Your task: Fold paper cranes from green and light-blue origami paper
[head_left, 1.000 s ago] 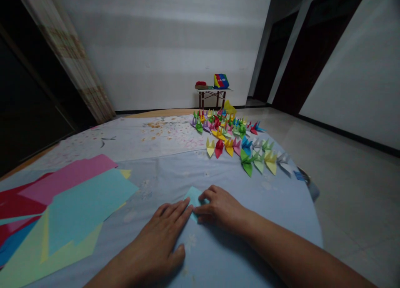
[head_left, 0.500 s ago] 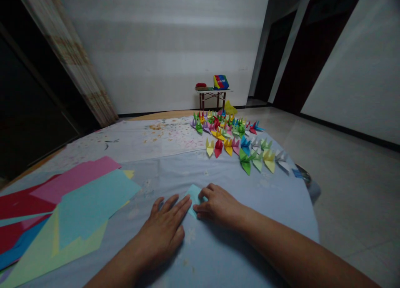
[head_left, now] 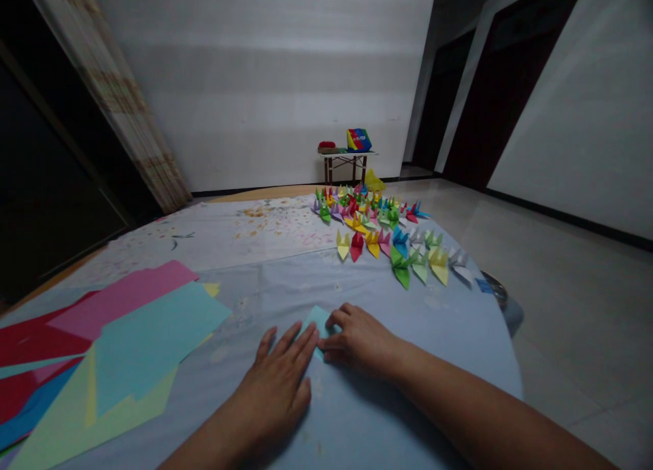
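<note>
A small folded piece of light blue paper point(head_left: 317, 316) lies on the tablecloth in front of me, partly covered by both hands. My left hand point(head_left: 279, 383) rests flat with its fingers spread, and its fingertips press on the paper's left part. On the right side, my right hand point(head_left: 361, 341) has curled fingers, with thumb and fingertips pinching the paper's edge against the cloth. The exact folds under the fingers are hidden.
Coloured paper sheets point(head_left: 153, 337) overlap at the left. Several folded paper cranes point(head_left: 400, 271) stand in rows and a cluster at the back right. The round table's cloth point(head_left: 433, 402) reaches its right edge, beside a stool point(head_left: 513, 317). A small table point(head_left: 349, 154) stands by the wall.
My left hand has slid slightly right, its fingertips farther over the paper. The right hand stays almost in place at the paper's edge. The view has tilted a little.
</note>
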`<state>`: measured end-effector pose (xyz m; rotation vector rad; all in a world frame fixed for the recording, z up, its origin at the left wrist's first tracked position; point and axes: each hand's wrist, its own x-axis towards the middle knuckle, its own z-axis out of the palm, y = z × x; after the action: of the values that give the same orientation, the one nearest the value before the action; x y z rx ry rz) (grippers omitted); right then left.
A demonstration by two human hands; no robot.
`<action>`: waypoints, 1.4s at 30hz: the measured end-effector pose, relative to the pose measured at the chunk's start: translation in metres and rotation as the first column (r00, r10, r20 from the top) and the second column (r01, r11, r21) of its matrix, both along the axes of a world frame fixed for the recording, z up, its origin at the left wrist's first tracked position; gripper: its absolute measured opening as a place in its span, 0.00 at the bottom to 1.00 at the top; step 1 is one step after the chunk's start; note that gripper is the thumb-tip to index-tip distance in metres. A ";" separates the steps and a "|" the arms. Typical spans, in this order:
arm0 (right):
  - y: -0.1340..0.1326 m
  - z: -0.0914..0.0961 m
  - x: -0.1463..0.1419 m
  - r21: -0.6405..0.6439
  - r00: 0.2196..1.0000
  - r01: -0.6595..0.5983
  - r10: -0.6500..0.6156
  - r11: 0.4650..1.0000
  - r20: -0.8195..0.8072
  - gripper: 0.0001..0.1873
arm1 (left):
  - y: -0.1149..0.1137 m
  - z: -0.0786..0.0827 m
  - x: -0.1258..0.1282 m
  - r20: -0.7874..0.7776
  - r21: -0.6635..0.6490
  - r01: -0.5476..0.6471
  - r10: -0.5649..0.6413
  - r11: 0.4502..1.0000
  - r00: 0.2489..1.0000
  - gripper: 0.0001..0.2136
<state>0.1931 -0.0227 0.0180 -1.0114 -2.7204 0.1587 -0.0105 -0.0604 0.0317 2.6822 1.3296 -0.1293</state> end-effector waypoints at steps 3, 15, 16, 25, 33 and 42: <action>-0.001 0.003 0.000 0.004 1.000 -0.009 0.009 1.000 0.007 0.13 | 0.007 -0.002 -0.002 0.006 0.039 -0.073 0.073 0.997 0.997 0.26; 0.006 -0.003 0.002 -0.085 0.989 -0.021 0.008 0.996 -0.150 0.12 | -0.017 0.004 0.004 0.044 -0.103 0.013 -0.009 0.995 0.999 0.25; 0.007 -0.004 0.003 -0.109 0.982 -0.022 0.001 0.994 -0.190 0.11 | -0.016 0.004 0.004 0.037 -0.115 0.009 -0.005 0.993 0.999 0.25; 0.021 -0.015 0.006 -0.159 0.910 0.257 -0.294 0.953 -0.292 0.12 | -0.012 0.003 0.007 0.125 -0.021 0.008 -0.005 1.000 0.992 0.22; 0.019 -0.015 0.001 -0.212 0.896 0.284 -0.338 0.935 -0.287 0.12 | 0.002 -0.005 0.009 0.353 0.073 -0.020 -0.007 0.997 0.936 0.15; 0.019 -0.016 -0.005 -0.499 0.734 0.141 -0.429 0.855 -0.526 0.12 | 0.010 -0.004 0.015 0.627 -0.055 -0.206 0.194 0.977 0.754 0.09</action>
<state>0.1878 -0.0041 0.0018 -1.2126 -1.9127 0.9017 0.0043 -0.0506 0.0281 2.2322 1.3500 0.7481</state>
